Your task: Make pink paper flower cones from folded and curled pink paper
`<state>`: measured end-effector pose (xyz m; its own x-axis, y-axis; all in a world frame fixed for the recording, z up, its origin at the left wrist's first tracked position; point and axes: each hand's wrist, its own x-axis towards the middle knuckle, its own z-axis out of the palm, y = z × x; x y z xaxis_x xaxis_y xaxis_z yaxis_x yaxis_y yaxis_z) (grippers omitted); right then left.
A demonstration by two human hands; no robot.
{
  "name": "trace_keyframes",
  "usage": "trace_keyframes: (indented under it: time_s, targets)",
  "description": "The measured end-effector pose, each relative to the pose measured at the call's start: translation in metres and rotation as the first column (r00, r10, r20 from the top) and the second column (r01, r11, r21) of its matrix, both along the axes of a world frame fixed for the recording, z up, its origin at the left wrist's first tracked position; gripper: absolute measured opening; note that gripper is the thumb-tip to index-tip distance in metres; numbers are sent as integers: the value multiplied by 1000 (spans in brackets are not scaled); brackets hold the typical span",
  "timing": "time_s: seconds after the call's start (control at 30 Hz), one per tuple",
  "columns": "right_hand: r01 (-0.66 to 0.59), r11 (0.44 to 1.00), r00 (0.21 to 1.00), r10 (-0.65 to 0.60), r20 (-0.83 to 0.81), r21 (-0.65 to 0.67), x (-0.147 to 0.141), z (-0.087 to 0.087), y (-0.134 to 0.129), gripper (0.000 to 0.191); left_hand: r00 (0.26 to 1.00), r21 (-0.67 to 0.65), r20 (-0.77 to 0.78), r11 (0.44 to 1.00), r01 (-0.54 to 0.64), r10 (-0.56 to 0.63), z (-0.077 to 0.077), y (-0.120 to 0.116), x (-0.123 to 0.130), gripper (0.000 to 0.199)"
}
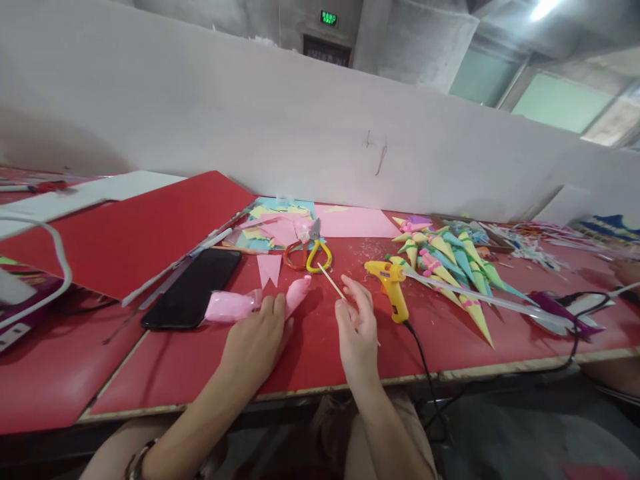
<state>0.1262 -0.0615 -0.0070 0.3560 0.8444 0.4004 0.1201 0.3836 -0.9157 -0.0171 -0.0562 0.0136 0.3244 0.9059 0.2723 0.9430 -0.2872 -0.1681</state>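
Observation:
My left hand is closed over a soft pink mass that looks like modelling clay, whose narrow end sticks out to the right. Left of the fingers lies a clear plastic packet with more pink material inside; where the two meet is hidden by the hand. In my right hand a thin wooden stick is pinched, slanting up to the left. Beyond the hands, scissors with red and yellow handles lie on the red table. A notched pink paper piece rests nearby.
A yellow hot glue gun with its cord lies right of my right hand. Several pastel paper cones are heaped farther right. A black phone and a large red board occupy the left. A white partition stands behind.

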Motion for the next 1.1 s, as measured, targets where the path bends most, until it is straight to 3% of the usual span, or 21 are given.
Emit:
trace_keyframes:
  time_s: [0.1, 0.2, 0.3, 0.4, 0.57, 0.73, 0.9, 1.1]
  targets:
    - [-18, 1000, 1000, 18, 1, -9, 0, 0, 0, 34, 999, 71, 4, 996, 46, -46, 3, 1, -2, 25]
    - [-14, 1000, 1000, 14, 6, 0, -1, 0, 0, 31, 995, 150, 14, 984, 94, -97, 16, 6, -11, 28]
    - [-7, 1000, 1000, 7, 5, 4, -1, 1, 0, 26, 999, 233, 37, 972, 30, -40, 28, 10, -30, 31]
    - [-18, 1000, 1000, 18, -8, 5, -1, 4, -1, 22, 997, 161, 12, 984, 71, -74, 26, 15, -53, 35]
    - [-35, 999, 999, 36, -9, 30, 0, 7, -1, 15, 987, -20, 88, 991, 136, -133, 7, 23, -77, 35]
    - [-130, 990, 991, 129, 26, 60, -5, 6, -3, 14, 984, -111, 142, 986, 127, -110, 3, 26, -74, 39]
    - [-262, 959, 957, 244, 157, 110, -17, 11, -11, 17, 908, -116, 388, 970, 216, -156, 5, 18, -62, 73]
    - [-359, 925, 918, 326, 226, 124, -25, 15, -18, 16, 841, -50, 480, 949, 311, -250, 14, 10, -45, 62]
